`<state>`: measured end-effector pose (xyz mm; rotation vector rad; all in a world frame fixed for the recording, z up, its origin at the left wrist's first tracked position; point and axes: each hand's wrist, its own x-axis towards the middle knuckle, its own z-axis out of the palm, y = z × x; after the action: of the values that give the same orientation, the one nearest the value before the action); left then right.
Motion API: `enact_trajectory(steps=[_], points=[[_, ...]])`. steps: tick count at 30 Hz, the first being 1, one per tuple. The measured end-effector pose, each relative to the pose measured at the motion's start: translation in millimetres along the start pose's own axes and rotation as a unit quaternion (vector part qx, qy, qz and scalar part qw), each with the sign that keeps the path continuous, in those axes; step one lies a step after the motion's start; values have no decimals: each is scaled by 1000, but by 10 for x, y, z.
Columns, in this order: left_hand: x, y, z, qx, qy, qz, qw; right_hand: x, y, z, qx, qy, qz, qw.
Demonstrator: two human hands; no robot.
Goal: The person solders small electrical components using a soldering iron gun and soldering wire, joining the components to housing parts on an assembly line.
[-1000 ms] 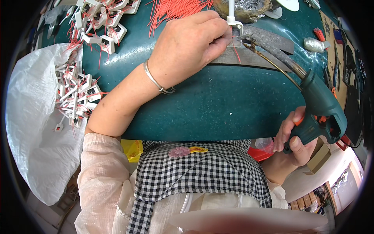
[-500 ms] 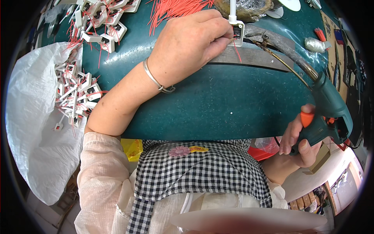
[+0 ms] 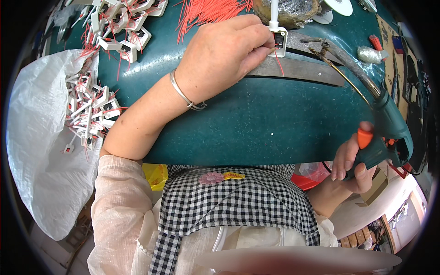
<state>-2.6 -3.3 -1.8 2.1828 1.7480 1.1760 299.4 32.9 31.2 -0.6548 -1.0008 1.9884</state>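
Near the top centre, my left hand is closed in a pinch at the edge of a small white plastic housing. The housing has a white stem upward, a dark part inside and a thin red wire hanging from it. It rests by a flat grey metal strip; my fingers partly hide it. On the right, my right hand is wrapped round the handle of a green soldering gun with an orange trigger. Its dark tip points left, a little apart from the housing.
White housings with red wires pile up at the far left, and more lie on a white plastic bag. Beyond my left hand is a bundle of red wires. A dark, crusted bowl stands behind the housing on the green tabletop.
The soldering gun's tip has shifted right, away from the white housing, and its handle has tilted slightly. My left hand stays almost still at the housing.
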Motion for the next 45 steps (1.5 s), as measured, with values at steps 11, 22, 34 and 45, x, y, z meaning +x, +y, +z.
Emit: enact_trajectory(steps=[11,22,34,45], points=[[317,-37,-361,125,71,57,988,82,204,-430,106,-81,-79,988],[399,-198,-589,356,11,146,923,-15,255,-645,191,-82,-85,974],[-246,-1014,-2145,356,92,-303,879,53,267,-646,167,-104,-71,978],[-907,-941,-2490,245,155,-360,887,70,263,-667,180,-86,-91,976]])
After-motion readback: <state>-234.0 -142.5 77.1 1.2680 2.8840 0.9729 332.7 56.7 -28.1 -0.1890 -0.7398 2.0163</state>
